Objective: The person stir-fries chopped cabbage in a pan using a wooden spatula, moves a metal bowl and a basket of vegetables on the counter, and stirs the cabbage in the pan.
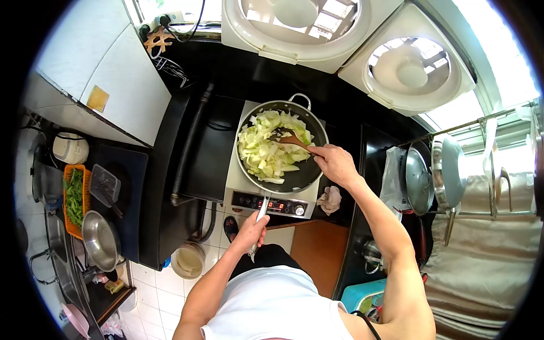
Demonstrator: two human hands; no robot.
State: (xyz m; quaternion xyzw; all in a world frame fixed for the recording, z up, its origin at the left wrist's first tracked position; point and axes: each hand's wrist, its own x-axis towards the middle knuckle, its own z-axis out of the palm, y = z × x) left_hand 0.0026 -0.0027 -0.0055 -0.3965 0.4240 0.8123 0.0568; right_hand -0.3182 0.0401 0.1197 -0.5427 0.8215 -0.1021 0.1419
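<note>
A large frying pan (309, 175) with a dark inside stands on the induction cooker (235, 178), whose red digits are lit. Chopped cabbage (266, 150) in pale green pieces fills most of the pan's left and middle. My left hand (251, 231) is closed around the pan's long metal handle (263, 209), at the side nearest my body. With my right hand (335, 164) I grip a brown wooden spatula (292, 140) at the pan's right rim. Its blade lies among the cabbage, partly covered by pieces.
A crumpled cloth (330, 200) lies right of the cooker. At left are an orange basket (75, 225) of green leaves, a plastic container (106, 182) and a metal bowl (101, 241). Lids and pans (445, 170) hang at right. A bucket (187, 260) stands on the floor.
</note>
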